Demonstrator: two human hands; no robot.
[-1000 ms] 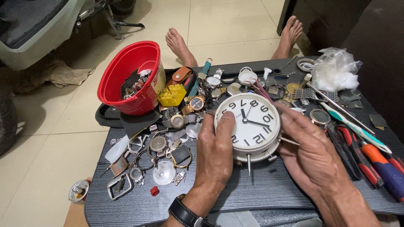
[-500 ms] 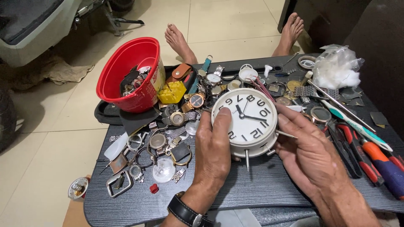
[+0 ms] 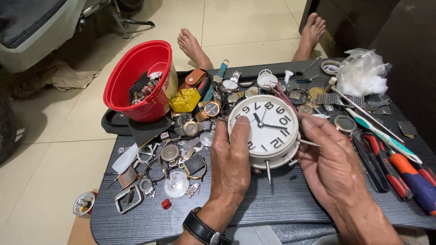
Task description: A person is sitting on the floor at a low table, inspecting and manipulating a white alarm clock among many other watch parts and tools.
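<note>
Clock white, upside-down | left hand fingers gripping | right hand fingers gripping

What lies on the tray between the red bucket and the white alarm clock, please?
In the head view, a yellow block and a cluster of wristwatches lie between the red bucket and the white alarm clock.

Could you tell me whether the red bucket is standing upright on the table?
No, the red bucket lies tipped at the table's far left edge, its mouth showing.
</note>
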